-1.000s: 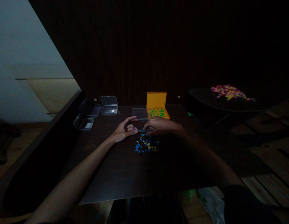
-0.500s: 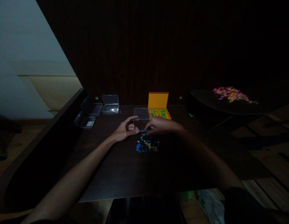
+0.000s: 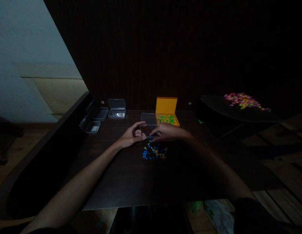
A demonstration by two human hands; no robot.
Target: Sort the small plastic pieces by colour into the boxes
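A clear plastic box (image 3: 149, 119) lies on the dark table with its hinged lid folded back. My left hand (image 3: 131, 136) grips the box's left side, thumb at the near corner and index finger at the far part. Over the box's right part is my right hand (image 3: 167, 131), index finger stretched into the tray and thumb apart near the front edge. Nothing shows between those fingertips, though dim light hides detail. Small dark reddish bits seem to lie inside the box. Just in front spreads a pile of small blue and yellow pieces (image 3: 154, 152).
An open yellow case (image 3: 166, 105) with green pieces stands behind my right hand. Open clear boxes stand at the back left, one (image 3: 116, 113) against the back panel. Pink and yellow pieces (image 3: 245, 100) are heaped on a dark surface at right.
My right index finger has straightened and reaches slightly farther left inside the box. The left hand keeps its hold. The whole view has shifted slightly.
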